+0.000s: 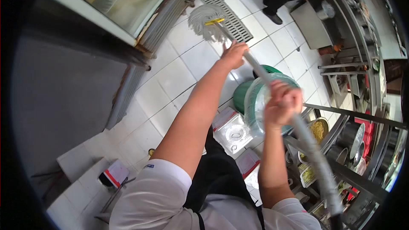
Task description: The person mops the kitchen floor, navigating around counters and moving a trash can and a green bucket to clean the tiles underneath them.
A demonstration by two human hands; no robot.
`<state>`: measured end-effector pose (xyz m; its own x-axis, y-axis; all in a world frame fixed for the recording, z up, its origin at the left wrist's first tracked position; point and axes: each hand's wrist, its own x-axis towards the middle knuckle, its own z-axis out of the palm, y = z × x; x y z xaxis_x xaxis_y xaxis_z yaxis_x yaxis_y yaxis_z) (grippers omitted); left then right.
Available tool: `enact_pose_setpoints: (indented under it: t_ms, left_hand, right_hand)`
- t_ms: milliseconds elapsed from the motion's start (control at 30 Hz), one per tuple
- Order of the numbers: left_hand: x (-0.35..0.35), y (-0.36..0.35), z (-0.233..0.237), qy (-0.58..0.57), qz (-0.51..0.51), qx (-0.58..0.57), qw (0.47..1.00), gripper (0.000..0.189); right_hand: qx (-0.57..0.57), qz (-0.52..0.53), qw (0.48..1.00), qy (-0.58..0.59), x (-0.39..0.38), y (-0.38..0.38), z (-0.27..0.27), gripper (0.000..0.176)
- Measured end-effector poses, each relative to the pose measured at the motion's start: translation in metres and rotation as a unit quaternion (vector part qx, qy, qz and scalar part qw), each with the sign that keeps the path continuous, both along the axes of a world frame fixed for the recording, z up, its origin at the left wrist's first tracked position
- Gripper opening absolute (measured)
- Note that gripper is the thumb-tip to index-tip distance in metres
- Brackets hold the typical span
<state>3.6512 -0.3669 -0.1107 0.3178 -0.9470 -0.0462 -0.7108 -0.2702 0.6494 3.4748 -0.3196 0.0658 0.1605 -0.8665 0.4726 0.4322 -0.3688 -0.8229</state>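
A string mop (206, 21) with grey strands and a yellow clamp rests on the tiled floor, partly over a drain grate. Its long grey handle (307, 138) runs diagonally toward me, blurred near its lower end. My left hand (234, 54) grips the handle close to the mop head, arm stretched forward. Farther back along the same handle, my right hand (282, 104) is wrapped round it. Below the handle stands a green bin (244, 97) lined with a clear plastic bag, partly hidden by my right hand.
A metal floor drain grate (238, 27) lies beyond. To the left is a glass-fronted fridge (128, 4). Steel shelves (362, 179) with pots and food line the right. Near my feet sits a metal lid (233, 133). Another person's dark shoe (272, 16) is at the top right.
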Motion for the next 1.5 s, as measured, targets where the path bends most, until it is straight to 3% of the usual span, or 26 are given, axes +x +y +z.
enact_pose_setpoints:
  t_ms: [67, 100, 133, 233, 300, 400, 433, 500, 567, 667, 700, 833, 1000, 1100, 1133, 1200, 1333, 1400, 1500]
  left_hand:
    - [-0.01, 0.009, 0.006, 0.084, 0.031, -0.124, 0.988, 0.037]
    - [-0.018, 0.014, 0.018, 0.071, 0.05, -0.17, 0.982, 0.035]
    - [-0.027, 0.021, 0.033, 0.077, 0.082, -0.177, 0.978, 0.034]
    - [-0.039, 0.057, 0.066, 0.108, 0.076, -0.191, 0.973, 0.038]
    - [-0.046, 0.094, 0.065, 0.139, 0.1, -0.215, 0.961, 0.036]
    - [-0.049, 0.166, 0.064, 0.204, 0.126, -0.164, 0.957, 0.038]
    - [-0.052, 0.193, 0.058, 0.173, 0.161, -0.205, 0.95, 0.037]
    - [-0.049, 0.252, 0.049, 0.212, 0.183, -0.158, 0.947, 0.034]
    - [-0.05, 0.302, 0.034, 0.211, 0.245, -0.182, 0.929, 0.023]
    - [-0.041, 0.383, 0.042, 0.202, 0.337, -0.195, 0.899, 0.016]
    - [-0.031, 0.433, 0.036, 0.143, 0.4, -0.218, 0.879, 0.016]
    - [-0.014, 0.531, 0.037, 0.123, 0.462, -0.223, 0.849, 0.021]
    - [-0.007, 0.604, 0.013, 0.107, 0.544, -0.254, 0.792, 0.027]
    - [0.002, 0.632, 0.015, 0.1, 0.592, -0.233, 0.765, 0.032]
    - [0.004, 0.63, 0.023, 0.087, 0.622, -0.227, 0.744, 0.033]
    - [0.01, 0.627, 0.029, 0.043, 0.696, -0.203, 0.687, 0.031]
    - [0.011, 0.625, 0.08, 0.113, 0.761, -0.119, 0.627, 0.016]
    - [0.007, 0.612, 0.113, 0.096, 0.787, -0.127, 0.596, 0.015]
    - [0.014, 0.594, 0.127, 0.064, 0.812, -0.14, 0.563, 0.014]
  right_hand:
    - [0.017, 0.084, 0.996, 0.008, -0.009, -0.021, 0.041, 0.031]
    - [0.024, 0.114, 0.993, 0.007, -0.012, -0.03, 0.064, 0.03]
    - [-0.005, 0.122, 0.991, 0.052, -0.015, -0.04, 0.088, 0.029]
    - [0.039, 0.241, 0.97, 0.024, -0.022, -0.059, 0.132, 0.027]
    - [0.047, 0.324, 0.944, 0.033, -0.018, -0.056, 0.146, 0.026]
    - [0.073, 0.417, 0.905, 0.044, -0.001, -0.029, 0.153, 0.025]
    - [0.085, 0.459, 0.884, 0.042, 0.006, -0.017, 0.149, 0.025]
    - [0.088, 0.522, 0.847, 0.036, 0.03, 0.015, 0.138, 0.024]
    - [0.061, 0.593, 0.801, 0.057, 0.06, 0.05, 0.13, 0.02]
    - [0.092, 0.67, 0.734, 0.058, 0.104, 0.111, 0.122, 0.019]
    - [0.081, 0.723, 0.684, 0.056, 0.146, 0.16, 0.122, 0.019]
    - [0.031, 0.799, 0.6, 0.036, 0.203, 0.256, 0.129, 0.021]
    - [-0.001, 0.837, 0.546, 0.042, 0.243, 0.345, 0.147, 0.022]
    - [-0.028, 0.858, 0.51, 0.05, 0.263, 0.387, 0.163, 0.025]
    - [-0.023, 0.834, 0.549, 0.053, 0.262, 0.403, 0.171, 0.026]
    - [-0.021, 0.858, 0.512, 0.031, 0.28, 0.419, 0.174, 0.024]
    - [-0.017, 0.89, 0.455, -0.016, 0.321, 0.428, 0.196, 0.021]
    - [-0.017, 0.897, 0.438, -0.049, 0.34, 0.414, 0.208, 0.018]
    - [0.006, 0.914, 0.399, -0.068, 0.375, 0.395, 0.218, 0.017]
